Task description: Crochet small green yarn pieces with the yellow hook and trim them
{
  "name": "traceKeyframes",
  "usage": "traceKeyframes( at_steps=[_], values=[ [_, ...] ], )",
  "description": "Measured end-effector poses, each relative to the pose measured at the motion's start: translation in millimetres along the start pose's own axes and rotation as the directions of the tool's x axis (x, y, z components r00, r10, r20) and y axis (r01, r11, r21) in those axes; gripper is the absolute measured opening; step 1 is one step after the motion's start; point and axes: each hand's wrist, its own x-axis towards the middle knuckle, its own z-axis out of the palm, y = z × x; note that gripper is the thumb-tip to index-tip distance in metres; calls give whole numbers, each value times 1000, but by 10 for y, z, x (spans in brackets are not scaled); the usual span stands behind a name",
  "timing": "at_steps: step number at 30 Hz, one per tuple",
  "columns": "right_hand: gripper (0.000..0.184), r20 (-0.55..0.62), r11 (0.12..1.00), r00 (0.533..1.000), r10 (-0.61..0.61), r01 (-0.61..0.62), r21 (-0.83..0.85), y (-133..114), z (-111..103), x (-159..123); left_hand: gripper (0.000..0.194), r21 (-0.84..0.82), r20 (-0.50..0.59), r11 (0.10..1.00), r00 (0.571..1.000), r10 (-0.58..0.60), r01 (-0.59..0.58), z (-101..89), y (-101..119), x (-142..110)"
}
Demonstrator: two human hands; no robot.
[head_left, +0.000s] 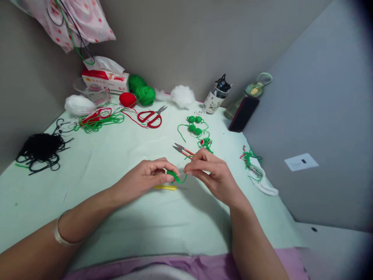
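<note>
My left hand [155, 173] pinches a small green crocheted piece [174, 175] between thumb and fingers. Close on its right, my right hand [208, 171] is closed in a pinch on a thin needle [182, 173] that reaches to the piece. A strand of green yarn [184, 179] loops below the needle. Under my left hand lies a yellow-handled crochet hook [165, 188] with a thin metal shaft. Orange-handled thread snips [183, 149] rest just beyond my right hand, which partly covers them. Past the snips sit several small green crocheted balls [195, 129] with yarn tails.
Red-handled scissors [150, 118], a green yarn ball [145, 95], a red yarn ball [127, 100] and white stuffing [182, 97] lie at the back. Black yarn [40, 151] is at left. A pen cup [215, 100], bottle [233, 107] and phone [244, 114] stand at right.
</note>
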Motion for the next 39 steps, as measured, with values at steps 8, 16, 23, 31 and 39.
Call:
traceKeyframes(
  at_steps=[8,16,23,31,39],
  values=[
    [10,7,983,999,39,-39,181,14,117,41,15,-103,42,993,998,-49,53,12,-8,9],
    [14,-118,989,989,90,-75,125,-38,272,55,24,-169,-108,985,992,-62,43,23,-129,38],
    [19,-70,995,995,-72,67,-78,-78,378,10,19,-93,-130,992,987,-92,81,67,-151,65],
    [10,-55,739,951,304,-199,644,-263,293,40,11,48,-106,996,992,-73,79,97,-115,88],
    [9,-583,808,704,405,24,589,20,-110,93,20,26,-89,993,990,-112,115,52,-122,64]
  ],
)
